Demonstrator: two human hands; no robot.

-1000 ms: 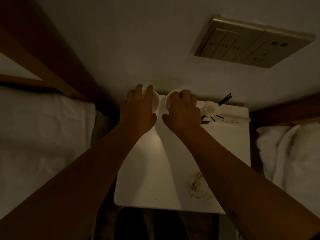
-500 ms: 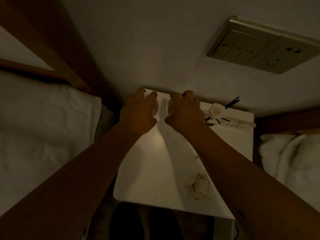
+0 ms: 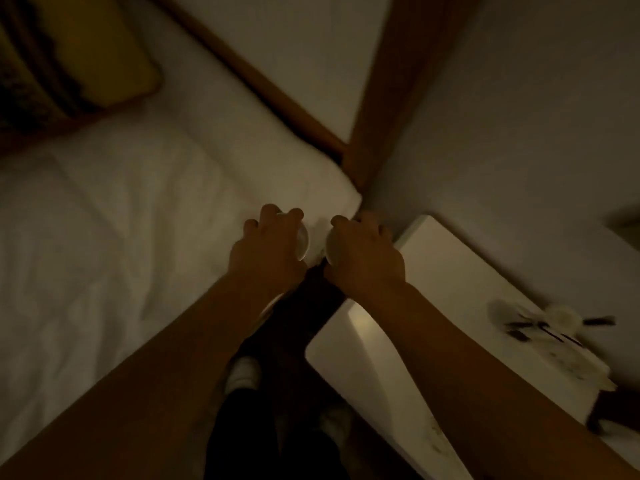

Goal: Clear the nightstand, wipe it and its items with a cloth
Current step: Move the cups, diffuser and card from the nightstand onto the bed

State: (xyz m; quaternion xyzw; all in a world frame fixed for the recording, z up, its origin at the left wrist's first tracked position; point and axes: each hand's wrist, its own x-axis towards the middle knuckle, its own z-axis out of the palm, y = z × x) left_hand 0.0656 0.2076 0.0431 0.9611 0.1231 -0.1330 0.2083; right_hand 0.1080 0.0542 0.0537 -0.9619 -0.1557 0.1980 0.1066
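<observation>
Both cups have left the back of the nightstand [image 3: 408, 341] and now hang over the white bed [image 3: 138, 258] to its left. My left hand [image 3: 266, 252] curls over one white cup [image 3: 302, 242], my right hand [image 3: 365, 258] over the other cup [image 3: 329, 244]. A blurred white holder with dark sticks [image 3: 554, 325] stays on the nightstand.

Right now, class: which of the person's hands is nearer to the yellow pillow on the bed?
Left. The left hand, gripping a white cup, is over the bed on the yellow pillow's side. The right hand is farther away, by the nightstand corner.
</observation>
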